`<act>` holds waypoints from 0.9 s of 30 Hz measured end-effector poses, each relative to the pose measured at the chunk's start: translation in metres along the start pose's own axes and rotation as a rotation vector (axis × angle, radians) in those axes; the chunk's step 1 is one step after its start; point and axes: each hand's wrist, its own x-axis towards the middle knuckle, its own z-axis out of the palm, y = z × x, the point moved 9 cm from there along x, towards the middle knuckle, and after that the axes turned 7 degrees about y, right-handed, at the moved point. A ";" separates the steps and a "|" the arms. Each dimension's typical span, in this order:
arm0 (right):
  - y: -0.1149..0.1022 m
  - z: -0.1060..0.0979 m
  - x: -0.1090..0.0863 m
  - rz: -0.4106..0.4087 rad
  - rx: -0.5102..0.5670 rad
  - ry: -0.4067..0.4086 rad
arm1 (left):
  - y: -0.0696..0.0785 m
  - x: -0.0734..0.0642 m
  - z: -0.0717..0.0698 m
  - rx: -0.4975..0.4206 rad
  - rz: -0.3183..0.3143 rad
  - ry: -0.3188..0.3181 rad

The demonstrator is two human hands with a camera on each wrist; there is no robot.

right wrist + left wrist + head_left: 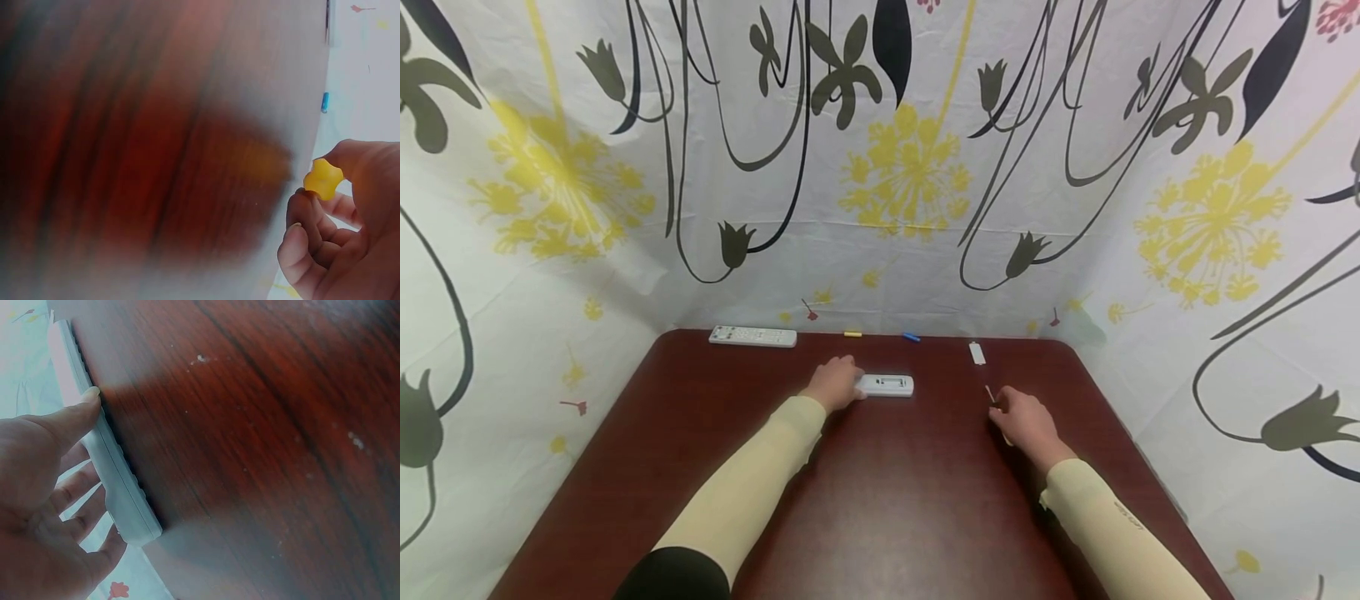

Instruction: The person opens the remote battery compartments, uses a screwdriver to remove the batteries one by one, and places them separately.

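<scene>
My left hand [837,384] grips one end of a white remote control [887,385], which lies button side down with its battery compartment uncovered. In the left wrist view the thumb presses one long edge of the remote [115,469], and the fingers [78,487] curl at its other side. To the right, my right hand [1028,423] pinches a small screwdriver [989,393] with its thin shaft pointing toward the back of the table. The yellow handle end of the screwdriver [323,179] shows between thumb and fingers in the right wrist view.
Along the back edge lie a second white remote [752,337], a yellow battery [853,334], a blue battery [912,337] and a white battery cover [977,353]. Patterned cloth [880,275] surrounds the dark red table [880,500] at the back and sides.
</scene>
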 end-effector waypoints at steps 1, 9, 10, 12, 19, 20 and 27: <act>0.000 0.000 0.000 0.000 0.002 -0.002 | 0.000 0.000 0.000 -0.002 -0.001 0.000; -0.002 0.002 -0.003 -0.009 0.010 -0.014 | 0.000 0.000 -0.001 -0.004 0.000 -0.006; -0.003 0.002 -0.003 -0.009 0.010 -0.016 | 0.000 0.000 -0.001 -0.005 -0.003 -0.006; -0.003 0.003 -0.003 -0.008 0.009 -0.023 | 0.000 0.000 -0.001 -0.007 -0.004 -0.004; -0.004 0.001 -0.004 -0.016 0.036 -0.034 | 0.000 0.001 0.000 0.007 0.004 -0.012; 0.000 0.003 -0.001 -0.046 0.051 -0.021 | 0.000 0.000 0.000 0.006 0.003 -0.014; -0.005 0.001 -0.004 0.003 0.027 -0.045 | -0.001 -0.001 -0.001 -0.016 -0.010 -0.023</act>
